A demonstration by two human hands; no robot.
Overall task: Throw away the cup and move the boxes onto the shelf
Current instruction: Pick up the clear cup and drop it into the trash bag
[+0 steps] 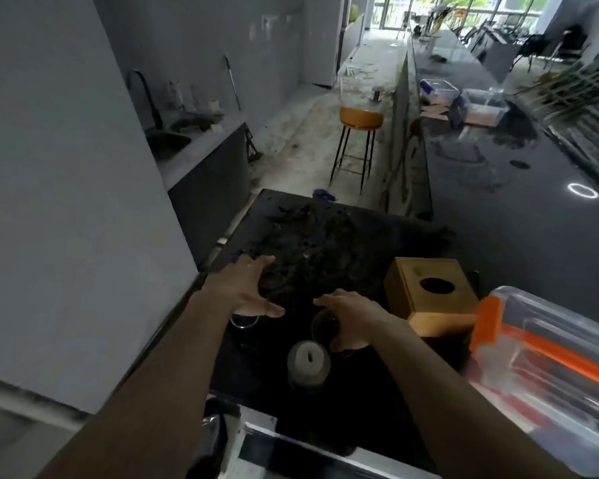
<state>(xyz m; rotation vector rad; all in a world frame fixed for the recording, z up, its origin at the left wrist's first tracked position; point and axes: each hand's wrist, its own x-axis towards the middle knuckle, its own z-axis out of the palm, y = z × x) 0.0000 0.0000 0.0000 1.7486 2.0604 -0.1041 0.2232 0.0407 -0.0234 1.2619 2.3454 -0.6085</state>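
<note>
Counter [377, 392]: black glossy top, dark debris spread across far half.
Cup [325, 328]: clear plastic w/ dark dregs, on counter near front, tilted toward camera.
R hand [351, 319]: wrapped round cup from the right side, fingers curled on its wall.
L hand [253, 288]: fingers spread wide, palm down, over counter's left edge by the debris; gripping nothing.
Lid [308, 363]: white-ish round lid w/ slot, just in front of cup, touching or nearly, can't tell.
Wooden box [429, 292]: tan, oval hole on top, on counter right of cup.
Plastic box [550, 357]: clear w/ orange latch, right foreground, just beside wooden box.
Stool [360, 122]: orange seat, on floor well beyond counter.
</note>
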